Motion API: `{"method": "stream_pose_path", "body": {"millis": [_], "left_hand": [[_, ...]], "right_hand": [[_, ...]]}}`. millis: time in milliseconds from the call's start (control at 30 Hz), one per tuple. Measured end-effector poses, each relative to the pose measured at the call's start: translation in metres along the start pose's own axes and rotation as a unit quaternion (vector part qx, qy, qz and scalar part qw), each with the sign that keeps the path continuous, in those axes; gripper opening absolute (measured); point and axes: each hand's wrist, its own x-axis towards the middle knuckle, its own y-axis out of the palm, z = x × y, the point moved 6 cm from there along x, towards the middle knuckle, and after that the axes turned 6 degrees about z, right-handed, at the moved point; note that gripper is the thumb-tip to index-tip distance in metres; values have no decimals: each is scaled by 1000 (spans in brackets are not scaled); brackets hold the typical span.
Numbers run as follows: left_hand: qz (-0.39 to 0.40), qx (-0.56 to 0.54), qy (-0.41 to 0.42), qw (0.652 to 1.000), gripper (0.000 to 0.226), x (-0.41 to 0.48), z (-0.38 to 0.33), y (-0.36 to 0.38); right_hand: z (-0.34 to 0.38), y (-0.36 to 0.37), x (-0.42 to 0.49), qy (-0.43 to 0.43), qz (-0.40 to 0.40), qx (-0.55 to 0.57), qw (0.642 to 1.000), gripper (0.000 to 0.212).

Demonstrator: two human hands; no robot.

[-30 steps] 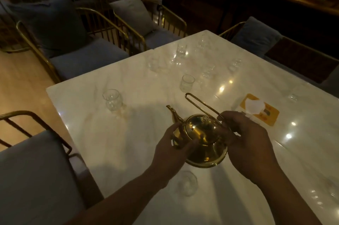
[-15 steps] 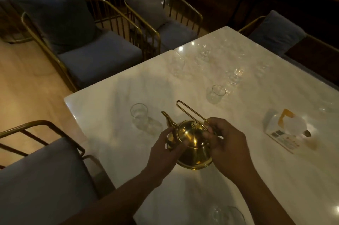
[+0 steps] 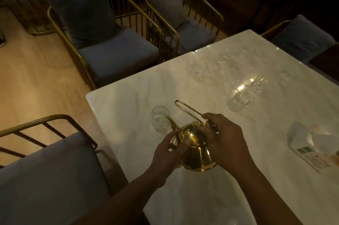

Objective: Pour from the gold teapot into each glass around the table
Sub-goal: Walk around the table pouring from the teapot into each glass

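Observation:
The gold teapot (image 3: pixel 197 148) hangs over the white marble table (image 3: pixel 128 107), tilted with its spout toward a clear glass (image 3: pixel 159 117) near the table's left edge; the spout tip sits right at that glass's rim. My right hand (image 3: pixel 226 141) grips the base of the teapot's long loop handle. My left hand (image 3: pixel 169 153) presses against the pot's left side and lid. Another glass (image 3: pixel 238 101) stands farther right, one more (image 3: pixel 198 71) farther back, and several faint glasses (image 3: pixel 226 57) lie beyond.
A tissue box (image 3: pixel 311 144) lies at the right. Gold-framed chairs with grey cushions stand along the table's left side, near (image 3: pixel 45 169) and far (image 3: pixel 113 54). Wooden floor (image 3: pixel 27 78) shows on the left.
The view has swung left and down. The teapot, held in both hands, has moved toward the left glass, and its spout now reaches that glass's rim.

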Motion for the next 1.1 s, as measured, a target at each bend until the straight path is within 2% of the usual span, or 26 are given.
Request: {"method": "stream_pose_path", "body": {"millis": [100, 267, 467, 633, 800, 1100], "left_hand": [[9, -8, -16, 1000, 33, 4, 2, -6], [16, -17, -31, 999, 59, 14, 4, -13], [22, -33, -45, 998, 50, 18, -4, -16], [20, -40, -55, 997, 69, 19, -7, -18], [28, -49, -64, 996, 64, 18, -6, -17], [33, -57, -71, 995, 70, 17, -7, -17]], "right_hand": [[7, 4, 9, 2, 12, -16, 1000, 35], [19, 5, 22, -11, 13, -44, 999, 34], [32, 4, 34, -13, 22, -71, 997, 36], [39, 3, 43, -9, 36, -92, 995, 38], [41, 2, 44, -3, 36, -98, 995, 35], [46, 0, 45, -1, 35, -103, 994, 32]]}}
